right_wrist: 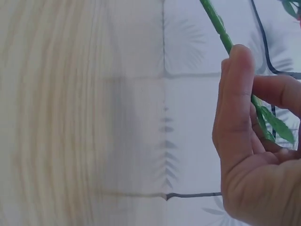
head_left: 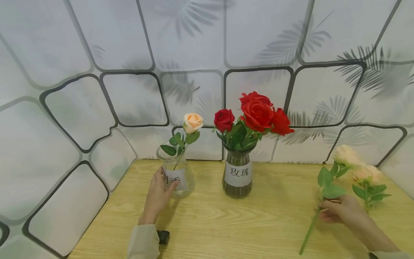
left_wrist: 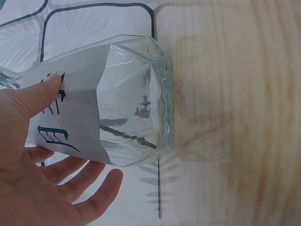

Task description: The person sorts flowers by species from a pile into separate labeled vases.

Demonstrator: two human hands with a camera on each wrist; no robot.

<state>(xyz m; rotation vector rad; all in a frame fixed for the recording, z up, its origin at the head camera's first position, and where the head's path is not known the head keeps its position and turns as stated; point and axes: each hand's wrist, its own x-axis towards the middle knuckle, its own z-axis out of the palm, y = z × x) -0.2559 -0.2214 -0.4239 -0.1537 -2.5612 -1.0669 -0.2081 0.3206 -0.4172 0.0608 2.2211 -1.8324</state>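
My left hand (head_left: pixel 158 194) grips a clear glass vase (head_left: pixel 190 180) at its left side, thumb on the white paper label (left_wrist: pixel 70 103). In the left wrist view the vase's faceted base meets the table. One peach rose (head_left: pixel 193 123) stands in it, leaning right. At the right, my right hand (head_left: pixel 348 215) pinches the green stem (head_left: pixel 309 230) of a peach rose above the table, its cut end pointing down and left. In the right wrist view the stem (right_wrist: pixel 225 41) passes between thumb and fingers. Beyond this hand is another peach rose (head_left: pixel 368 175), its lower stem hidden.
A darker glass vase (head_left: pixel 237 190) with a white label stands mid-table, holding several red roses (head_left: pixel 257 113). A small black object (head_left: pixel 163 237) is beside the left sleeve. A patterned backdrop (head_left: pixel 194 43) rises behind the wooden table (head_left: pixel 207 223).
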